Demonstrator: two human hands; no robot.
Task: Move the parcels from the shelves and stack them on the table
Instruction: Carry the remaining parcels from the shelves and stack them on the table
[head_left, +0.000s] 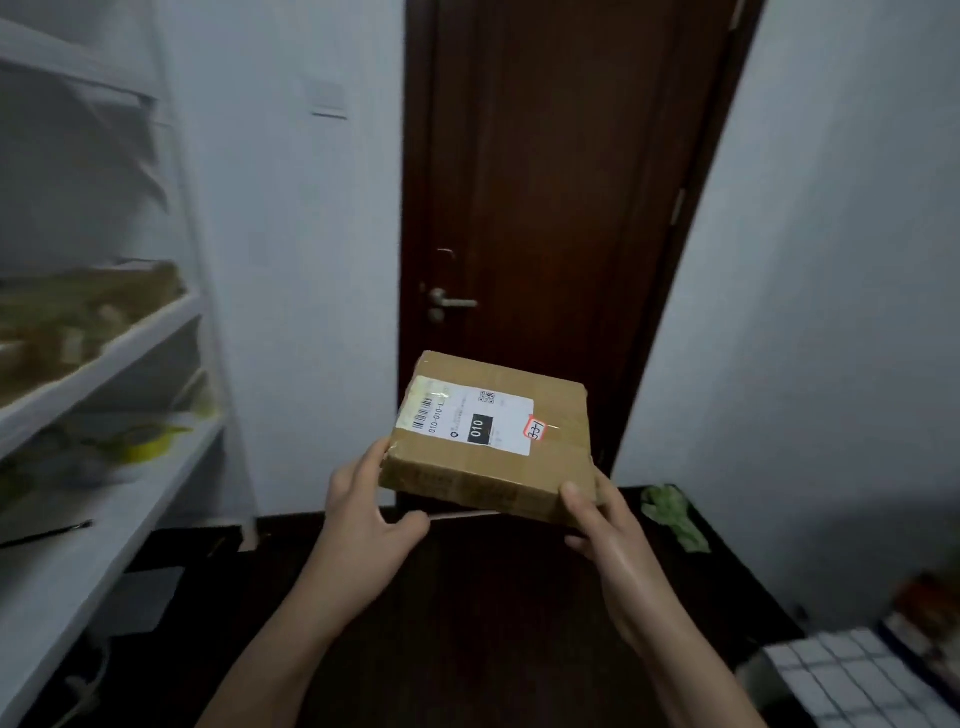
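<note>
A flat brown cardboard parcel (493, 436) with a white shipping label hangs in the air in the middle of the view, in front of a dark door. My left hand (363, 512) grips its near left corner, thumb underneath. My right hand (597, 525) grips its near right corner, thumb on the side face. The white shelves (104, 353) stand at the left and hold blurred brown parcels (78, 317) and a yellow-green item (145, 441). At the bottom right shows a corner of the table (852, 680), covered in a white checked cloth.
A dark wooden door (561, 182) with a metal handle (452, 304) is straight ahead between white walls. The floor is dark. A green crumpled thing (670, 514) lies on the floor by the right wall.
</note>
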